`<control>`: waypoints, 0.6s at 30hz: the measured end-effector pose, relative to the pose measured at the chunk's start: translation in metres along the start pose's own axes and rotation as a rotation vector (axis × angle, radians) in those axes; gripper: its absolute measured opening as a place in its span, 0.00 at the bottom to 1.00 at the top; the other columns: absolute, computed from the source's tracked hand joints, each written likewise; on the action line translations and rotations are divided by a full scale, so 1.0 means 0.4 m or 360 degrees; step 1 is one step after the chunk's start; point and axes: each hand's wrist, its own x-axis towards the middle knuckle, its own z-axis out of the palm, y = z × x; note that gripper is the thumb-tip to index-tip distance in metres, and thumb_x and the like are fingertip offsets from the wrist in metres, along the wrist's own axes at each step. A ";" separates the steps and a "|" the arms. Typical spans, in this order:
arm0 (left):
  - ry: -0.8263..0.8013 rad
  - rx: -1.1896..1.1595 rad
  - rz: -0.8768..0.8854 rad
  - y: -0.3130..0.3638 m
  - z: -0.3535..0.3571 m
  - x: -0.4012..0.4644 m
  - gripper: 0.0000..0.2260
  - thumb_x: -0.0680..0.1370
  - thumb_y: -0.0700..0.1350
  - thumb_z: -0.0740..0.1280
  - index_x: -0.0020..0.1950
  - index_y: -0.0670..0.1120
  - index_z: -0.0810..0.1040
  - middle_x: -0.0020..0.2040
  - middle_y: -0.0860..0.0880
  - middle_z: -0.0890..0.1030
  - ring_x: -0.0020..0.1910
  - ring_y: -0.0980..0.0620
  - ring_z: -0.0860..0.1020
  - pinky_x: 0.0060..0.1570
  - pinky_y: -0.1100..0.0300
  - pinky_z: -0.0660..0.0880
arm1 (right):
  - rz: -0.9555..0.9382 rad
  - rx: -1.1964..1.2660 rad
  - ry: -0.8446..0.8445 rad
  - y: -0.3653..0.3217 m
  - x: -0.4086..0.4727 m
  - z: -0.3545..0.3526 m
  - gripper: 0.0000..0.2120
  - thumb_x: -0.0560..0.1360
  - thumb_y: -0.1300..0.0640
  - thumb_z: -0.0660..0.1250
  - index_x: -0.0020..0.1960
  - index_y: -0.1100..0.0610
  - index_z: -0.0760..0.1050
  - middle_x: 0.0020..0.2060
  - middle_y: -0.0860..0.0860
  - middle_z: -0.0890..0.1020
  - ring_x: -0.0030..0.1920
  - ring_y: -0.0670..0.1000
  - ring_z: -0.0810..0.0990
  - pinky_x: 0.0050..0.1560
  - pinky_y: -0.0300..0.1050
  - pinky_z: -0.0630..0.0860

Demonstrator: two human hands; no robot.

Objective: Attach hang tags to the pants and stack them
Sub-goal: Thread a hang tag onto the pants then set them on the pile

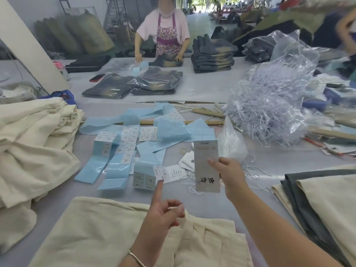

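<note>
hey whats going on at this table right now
A person is tagging pants. Their right hand holds up a grey hang tag, while the left hand points its index finger at a small white sticker label on the strips of blue-backed labels. A cream pair of pants lies flat in front of them, no tag visible on it yet. Folded cream pants sit piled at the left. Across the table, another person handles dark garments.

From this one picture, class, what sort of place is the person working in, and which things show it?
Most likely a garment finishing and packing workshop. The right hand holds a grey hang tag, cream pants lie on the table, and bagged dark jeans lie in front of another worker's folded stack.
</note>
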 end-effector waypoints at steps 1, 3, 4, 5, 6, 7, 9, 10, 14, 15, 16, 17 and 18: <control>0.0019 0.0088 0.0060 0.004 -0.001 -0.003 0.38 0.74 0.35 0.71 0.70 0.67 0.59 0.41 0.50 0.82 0.39 0.53 0.80 0.36 0.65 0.74 | 0.0103 0.0115 -0.0032 -0.007 -0.030 0.006 0.02 0.73 0.63 0.71 0.43 0.62 0.81 0.34 0.53 0.83 0.31 0.49 0.79 0.34 0.41 0.75; 0.0062 0.0224 0.0172 0.012 -0.004 -0.010 0.41 0.74 0.37 0.72 0.73 0.66 0.52 0.46 0.50 0.84 0.45 0.53 0.81 0.43 0.65 0.76 | 0.0178 0.0214 -0.0020 -0.009 -0.091 0.021 0.03 0.70 0.66 0.72 0.41 0.60 0.81 0.30 0.50 0.81 0.26 0.45 0.75 0.28 0.35 0.70; 0.0082 0.0261 0.0206 0.015 -0.005 -0.015 0.43 0.73 0.40 0.74 0.73 0.66 0.50 0.49 0.50 0.84 0.49 0.54 0.81 0.46 0.64 0.76 | 0.0190 0.0235 0.0017 -0.005 -0.120 0.030 0.04 0.69 0.67 0.73 0.40 0.60 0.80 0.29 0.50 0.80 0.25 0.45 0.73 0.26 0.34 0.68; 0.0099 0.0277 0.0225 0.017 -0.007 -0.020 0.44 0.71 0.43 0.75 0.73 0.66 0.49 0.52 0.50 0.83 0.51 0.54 0.81 0.49 0.64 0.75 | 0.0202 0.0244 0.0061 0.000 -0.149 0.036 0.06 0.68 0.67 0.74 0.42 0.60 0.79 0.29 0.51 0.80 0.25 0.46 0.73 0.24 0.34 0.68; 0.0117 0.0280 0.0234 0.019 -0.010 -0.025 0.45 0.70 0.46 0.76 0.73 0.68 0.48 0.53 0.50 0.83 0.53 0.54 0.81 0.50 0.64 0.75 | 0.0214 0.0248 0.0092 0.005 -0.179 0.043 0.07 0.67 0.67 0.74 0.44 0.61 0.79 0.30 0.52 0.81 0.25 0.46 0.75 0.24 0.34 0.68; 0.0136 0.0274 0.0243 0.020 -0.014 -0.030 0.45 0.69 0.47 0.77 0.71 0.70 0.49 0.54 0.50 0.82 0.53 0.55 0.81 0.50 0.65 0.76 | 0.0220 0.0269 0.0109 0.010 -0.208 0.048 0.09 0.67 0.66 0.74 0.46 0.62 0.80 0.32 0.53 0.83 0.26 0.48 0.78 0.24 0.34 0.68; 0.0183 0.0284 0.0276 0.024 -0.022 -0.042 0.42 0.69 0.48 0.78 0.65 0.76 0.51 0.55 0.48 0.81 0.52 0.55 0.81 0.49 0.64 0.78 | 0.0228 0.0336 0.0125 0.023 -0.258 0.058 0.09 0.67 0.67 0.74 0.47 0.62 0.80 0.33 0.55 0.84 0.29 0.51 0.81 0.24 0.36 0.71; 0.0203 0.0304 0.0301 0.026 -0.026 -0.049 0.41 0.69 0.48 0.77 0.62 0.78 0.52 0.55 0.46 0.81 0.53 0.52 0.81 0.52 0.58 0.79 | 0.0236 0.0375 0.0126 0.031 -0.281 0.063 0.09 0.67 0.68 0.73 0.46 0.62 0.80 0.33 0.55 0.84 0.30 0.52 0.82 0.25 0.37 0.73; 0.0185 0.0381 0.0588 0.031 -0.046 -0.065 0.38 0.76 0.35 0.69 0.73 0.66 0.55 0.43 0.41 0.81 0.41 0.49 0.79 0.46 0.59 0.78 | 0.0278 0.0546 0.0089 0.067 -0.363 0.077 0.12 0.64 0.65 0.74 0.47 0.63 0.80 0.35 0.57 0.84 0.31 0.52 0.81 0.29 0.40 0.78; 0.0180 0.0491 0.0678 0.036 -0.053 -0.066 0.38 0.77 0.34 0.68 0.75 0.64 0.55 0.37 0.40 0.78 0.35 0.51 0.74 0.39 0.65 0.74 | 0.0265 0.0586 0.0084 0.075 -0.378 0.070 0.13 0.62 0.63 0.74 0.46 0.63 0.80 0.37 0.57 0.84 0.32 0.52 0.81 0.31 0.42 0.79; 0.0164 0.0618 0.0756 0.041 -0.062 -0.067 0.38 0.77 0.33 0.67 0.75 0.64 0.54 0.33 0.42 0.72 0.32 0.54 0.69 0.34 0.68 0.69 | 0.0240 0.0629 0.0078 0.080 -0.392 0.060 0.13 0.61 0.62 0.74 0.45 0.62 0.81 0.38 0.59 0.84 0.34 0.54 0.82 0.35 0.45 0.81; 0.0124 0.0737 0.0821 0.048 -0.072 -0.069 0.39 0.76 0.33 0.67 0.75 0.65 0.53 0.31 0.47 0.67 0.30 0.57 0.65 0.32 0.69 0.66 | 0.0183 0.0641 0.0062 0.080 -0.405 0.045 0.12 0.61 0.62 0.73 0.45 0.61 0.82 0.41 0.61 0.84 0.38 0.56 0.82 0.41 0.50 0.81; 0.0056 0.0848 0.0864 0.055 -0.082 -0.070 0.40 0.76 0.33 0.66 0.74 0.66 0.51 0.29 0.52 0.64 0.28 0.58 0.64 0.31 0.69 0.64 | 0.0082 0.0581 0.0032 0.075 -0.416 0.027 0.13 0.62 0.63 0.73 0.46 0.59 0.82 0.45 0.62 0.83 0.42 0.57 0.81 0.46 0.54 0.79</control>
